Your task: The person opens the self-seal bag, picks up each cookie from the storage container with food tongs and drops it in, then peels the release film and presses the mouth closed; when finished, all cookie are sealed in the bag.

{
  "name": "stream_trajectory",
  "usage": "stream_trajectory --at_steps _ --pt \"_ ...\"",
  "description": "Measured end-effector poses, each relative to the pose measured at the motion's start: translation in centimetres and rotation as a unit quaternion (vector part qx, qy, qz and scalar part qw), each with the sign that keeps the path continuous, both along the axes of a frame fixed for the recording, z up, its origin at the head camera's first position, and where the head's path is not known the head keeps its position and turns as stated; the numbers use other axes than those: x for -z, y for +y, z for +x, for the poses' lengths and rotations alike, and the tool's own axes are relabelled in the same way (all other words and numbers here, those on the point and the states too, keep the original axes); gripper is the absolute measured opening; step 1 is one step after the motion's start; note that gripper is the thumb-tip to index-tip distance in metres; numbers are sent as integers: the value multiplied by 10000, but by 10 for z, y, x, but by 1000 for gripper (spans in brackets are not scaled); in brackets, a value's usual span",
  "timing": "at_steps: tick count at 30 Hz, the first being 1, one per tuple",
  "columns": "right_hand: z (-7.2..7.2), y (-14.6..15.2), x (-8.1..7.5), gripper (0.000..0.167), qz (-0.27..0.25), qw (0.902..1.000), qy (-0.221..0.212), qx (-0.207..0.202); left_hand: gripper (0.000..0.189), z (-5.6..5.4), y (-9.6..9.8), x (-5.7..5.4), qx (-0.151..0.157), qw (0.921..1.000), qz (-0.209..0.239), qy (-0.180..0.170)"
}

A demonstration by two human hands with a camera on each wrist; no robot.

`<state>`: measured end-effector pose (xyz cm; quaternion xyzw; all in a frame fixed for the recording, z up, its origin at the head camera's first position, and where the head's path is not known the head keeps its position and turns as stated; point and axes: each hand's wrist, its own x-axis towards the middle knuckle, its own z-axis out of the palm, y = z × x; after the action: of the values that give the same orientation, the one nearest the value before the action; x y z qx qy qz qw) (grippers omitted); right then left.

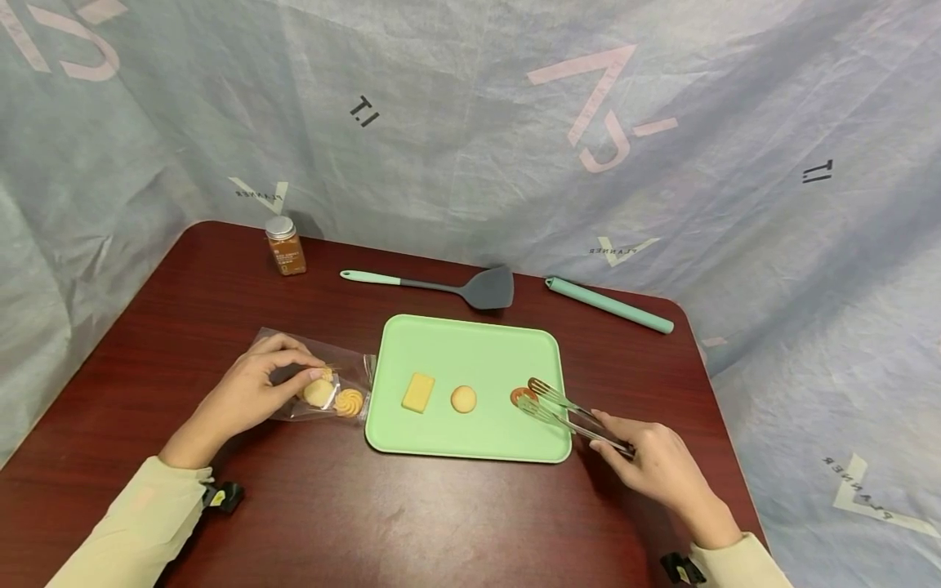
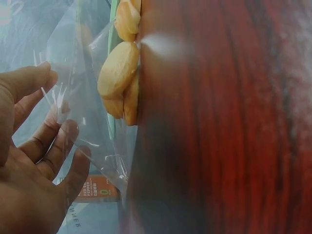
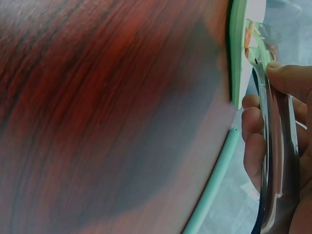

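My left hand (image 1: 253,384) pinches the upper film of a clear plastic bag (image 1: 294,412) between thumb and forefinger; the left wrist view shows its other fingers loosely bent against the film. Inside the bag lie a pale round cookie (image 2: 118,70) and a swirled cookie (image 1: 349,402), among others partly hidden. My right hand (image 1: 654,461) grips metal tongs (image 1: 581,426). Their spread tips are at a reddish-brown cookie (image 1: 520,397) on the right of a green tray (image 1: 470,437); contact is unclear. A rectangular cookie (image 1: 418,393) and a round cookie (image 1: 463,399) also lie on the tray.
Behind the tray lies a spatula (image 1: 488,289) with a grey blade. A green rod-like tool (image 1: 610,305) rests at the back right. A spice jar (image 1: 286,246) stands at the back left. Grey cloth (image 1: 456,163) hangs behind the dark red table (image 1: 412,523).
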<state>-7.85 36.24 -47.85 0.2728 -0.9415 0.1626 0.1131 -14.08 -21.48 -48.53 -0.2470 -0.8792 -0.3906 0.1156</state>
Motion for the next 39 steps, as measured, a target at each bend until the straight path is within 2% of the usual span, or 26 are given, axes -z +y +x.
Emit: stream_trajectory --at_steps 17,39 --pt "-1 1 2 43 95 9999 -41 75 16 0 -2 1 -45 10000 -25 -39" --pt "-4 -1 2 42 -68 9999 -156 10 15 -3 -2 2 -108 9999 -54 -94"
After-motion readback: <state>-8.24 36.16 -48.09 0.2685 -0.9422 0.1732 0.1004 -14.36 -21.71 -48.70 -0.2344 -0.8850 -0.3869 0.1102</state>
